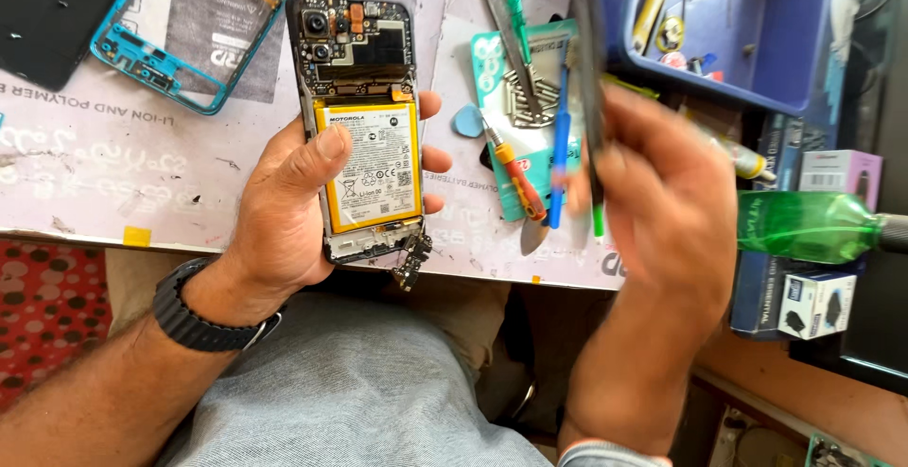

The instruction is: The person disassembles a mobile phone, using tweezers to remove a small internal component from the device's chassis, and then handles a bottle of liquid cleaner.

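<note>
Over the worktable edge: I see my left hand [293,207] holding an opened smartphone [364,127] upright, back cover off, its lower end hanging past the table [85,164] rim above my lap.
Left fingers: wrapped around the phone; the thumb lies pressed on the left side of the yellow-framed battery [371,164], and three fingertips curl round the phone's right edge.
Phone details: bare camera modules and a dark circuit board sit above the battery; a small loose part dangles from the phone's bottom right corner.
Left wrist: a dark watch band [194,320].
Right of the phone: my right hand [667,212] is blurred, raised near the phone's height and well apart from it.
Right fingers: closed in a pinch on a thin dark metal tool [588,79] that stands up from them; it looks like tweezers, though I cannot tell for sure through the blur.
Between the phone and the right hand: a blue pick [467,121], a screwdriver with a red and yellow handle [515,174], a blue-handled tool [561,136], all lying on a teal card [492,60].
Up-left of the phone: a teal phone frame [151,65] on the table.
Far right of the phone: a green plastic bottle [809,226] lying on its side, and above it a blue tray [719,79] of small parts.
</note>
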